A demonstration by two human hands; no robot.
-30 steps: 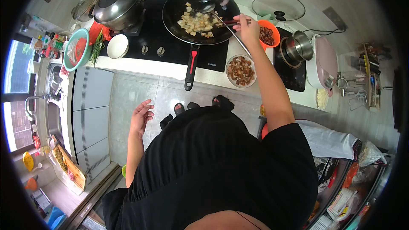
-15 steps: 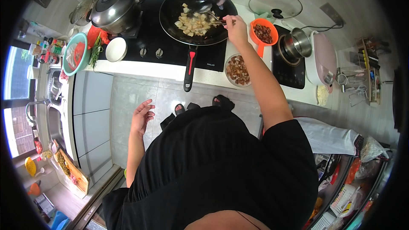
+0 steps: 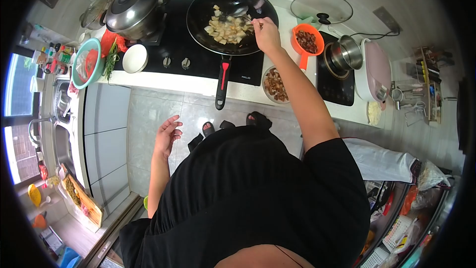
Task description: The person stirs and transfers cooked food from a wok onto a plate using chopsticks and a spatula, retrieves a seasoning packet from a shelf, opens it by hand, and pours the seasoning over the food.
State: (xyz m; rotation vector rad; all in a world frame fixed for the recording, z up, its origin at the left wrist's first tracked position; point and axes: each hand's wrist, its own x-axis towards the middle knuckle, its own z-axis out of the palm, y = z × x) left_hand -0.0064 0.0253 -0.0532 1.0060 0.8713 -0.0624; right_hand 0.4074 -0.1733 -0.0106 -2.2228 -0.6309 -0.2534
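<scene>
My right hand (image 3: pixel 267 33) is closed round the handle of a metal cooking spoon (image 3: pixel 241 12) at the right side of a black wok (image 3: pixel 203 2). The spoon's rounded head lies inside the wok, beside pale, lightly browned chunks of food (image 3: pixel 225 31). Part of its handle is covered by my fingers. The wok rests on the black hob (image 3: pixel 148 62), its black and red handle (image 3: pixel 221 83) pointing toward me. Held low over the floor, away from the counter, my left hand (image 3: pixel 167 135) is empty with loosely curled fingers apart.
Right of the wok are an orange strainer (image 3: pixel 304 58) of dark chunks, a bowl of brown pieces (image 3: pixel 275 85), a glass lid (image 3: pixel 321 7) and a small steel pot (image 3: pixel 347 52). To the left stand a large lidded pot (image 3: pixel 133 15), a white bowl (image 3: pixel 135 58) and a green basin (image 3: pixel 99 69).
My right hand has shifted slightly left over the wok's rim, with the spoon still in it. The food has been nudged a little. My left hand has hardly moved.
</scene>
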